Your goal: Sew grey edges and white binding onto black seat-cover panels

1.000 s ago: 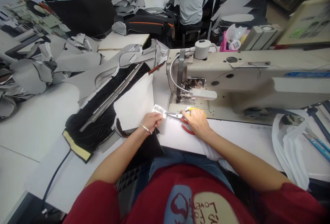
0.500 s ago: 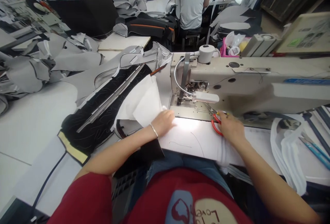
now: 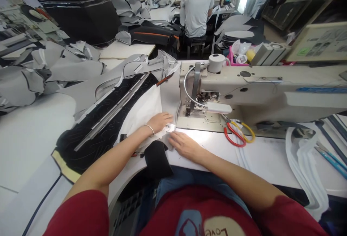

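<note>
Seen from above a seated person's lap, at the centre of the frame: two bare hands rest on a white table (image 3: pixel 35 131) just in front of a beige sewing machine (image 3: pixel 257 87). The left hand (image 3: pixel 161 120), a thin bangle at its wrist, lies on a sheet of white fabric (image 3: pixel 143 111). Its fingertips touch a small barcode label (image 3: pixel 170 127) at the cloth's edge, likely to keep the label in place, though whether they pinch it cannot be told. The right hand (image 3: pixel 184 145) lies open and palm down just below the label, fingers spread, gripping nothing; the flat palm seems to press the material so it does not slide. Scissors (image 3: pixel 238 133) with red and yellow handles lie loose at centre right, beside the machine's base, near that hand. A black quilted panel (image 3: pixel 108 116) stretches toward the lower left, partly under the white sheet. At top centre another person in a white shirt (image 3: pixel 197 8) sits facing away
</note>
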{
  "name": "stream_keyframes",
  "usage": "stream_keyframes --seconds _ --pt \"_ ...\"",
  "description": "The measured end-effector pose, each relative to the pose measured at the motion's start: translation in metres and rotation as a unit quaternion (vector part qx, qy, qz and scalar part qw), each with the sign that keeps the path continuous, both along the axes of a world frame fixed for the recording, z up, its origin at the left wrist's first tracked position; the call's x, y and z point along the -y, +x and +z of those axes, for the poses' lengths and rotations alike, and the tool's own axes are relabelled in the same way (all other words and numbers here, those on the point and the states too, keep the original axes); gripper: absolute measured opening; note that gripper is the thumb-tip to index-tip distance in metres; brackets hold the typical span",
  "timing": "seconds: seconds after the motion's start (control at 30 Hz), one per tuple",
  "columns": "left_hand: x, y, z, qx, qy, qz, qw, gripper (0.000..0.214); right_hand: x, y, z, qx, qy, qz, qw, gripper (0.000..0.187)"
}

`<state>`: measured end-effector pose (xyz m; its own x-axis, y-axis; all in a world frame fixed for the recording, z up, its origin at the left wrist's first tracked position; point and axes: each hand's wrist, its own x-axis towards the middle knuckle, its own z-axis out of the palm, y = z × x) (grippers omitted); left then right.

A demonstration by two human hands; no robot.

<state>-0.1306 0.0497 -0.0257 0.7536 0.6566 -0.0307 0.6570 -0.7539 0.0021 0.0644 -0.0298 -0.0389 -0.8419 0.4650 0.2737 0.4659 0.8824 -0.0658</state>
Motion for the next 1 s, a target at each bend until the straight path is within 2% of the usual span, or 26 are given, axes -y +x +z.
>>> stream_keyframes --seconds 0.1,0.17,0.27,0.37,0.5,0.67,0.83,1.0 --pt "-0.009 0.0 -0.006 0.064 -0.004 0.004 0.998 0.026 -0.01 -0.026 -0.013 -0.014 0.005 0.028 0.999 0.033" --pt "-0.011 0.001 -0.011 0.098 0.017 0.02 0.995 0.026 -0.014 -0.034 -0.018 -0.025 -0.001 0.014 1.0 0.03" --pt "-0.01 0.003 -0.018 0.104 0.03 0.039 0.993 0.028 -0.014 -0.041 -0.024 -0.048 0.001 -0.023 0.999 0.028" --pt "-0.008 0.007 -0.021 0.079 0.033 0.049 0.995 0.033 -0.015 -0.041 -0.026 -0.059 0.0 -0.026 0.998 0.028" --pt "-0.007 0.019 -0.019 0.047 0.043 0.07 0.996 0.043 -0.02 -0.028 -0.02 -0.072 -0.024 -0.015 0.997 0.028" --pt "-0.006 0.044 -0.019 0.057 0.061 0.089 0.993 0.041 -0.029 0.002 -0.011 -0.069 -0.055 -0.009 0.996 0.028" --pt "-0.005 0.069 -0.021 0.074 0.077 0.102 0.989 0.039 -0.033 0.03 -0.011 -0.067 -0.08 -0.005 0.995 0.029" --pt "-0.003 0.081 -0.019 0.083 0.075 0.12 0.986 0.038 -0.034 0.042 -0.008 -0.075 -0.076 0.007 0.994 0.029"
